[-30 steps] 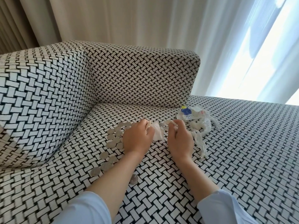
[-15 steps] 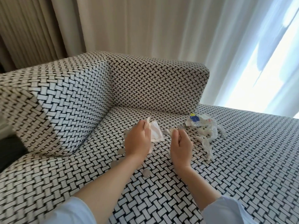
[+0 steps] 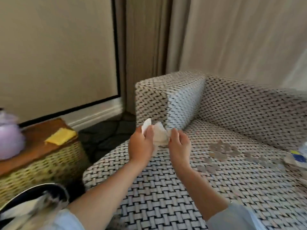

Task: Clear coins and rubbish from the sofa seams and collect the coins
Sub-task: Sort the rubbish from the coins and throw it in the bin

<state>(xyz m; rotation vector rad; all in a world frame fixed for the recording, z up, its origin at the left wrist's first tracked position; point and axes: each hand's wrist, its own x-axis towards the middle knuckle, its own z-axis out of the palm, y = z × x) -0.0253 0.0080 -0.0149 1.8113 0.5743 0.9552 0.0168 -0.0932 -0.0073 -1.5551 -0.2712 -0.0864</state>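
Your left hand [image 3: 141, 145] and your right hand [image 3: 179, 145] are both up in front of you, over the near corner of the sofa seat [image 3: 166, 196]. Between them is a crumpled white paper [image 3: 159, 136]. Your left fingers are curled round one side of it. Your right fingers look like they pinch the other edge, but the picture is blurry there. I think you hold it with two hands so it stays bunched and no bits fall back on the sofa.

The coins [image 3: 222, 151] lie in a loose bunch on the seat, off to your right and apart from your hands. They look like grey smudges, so I cannot count them. They have not been picked up yet. A wrapper [image 3: 297, 157] with blue and yellow on it sits at the far right edge.

You are turned to the left, away from the coins. Down at the lower left is a round bin [image 3: 33, 205] with a dark rim, and that may be where the paper goes. A wicker box [image 3: 41, 165] with a yellow cloth [image 3: 60, 136] on top stands close behind it. The armrest [image 3: 182, 100] is just past your hands.
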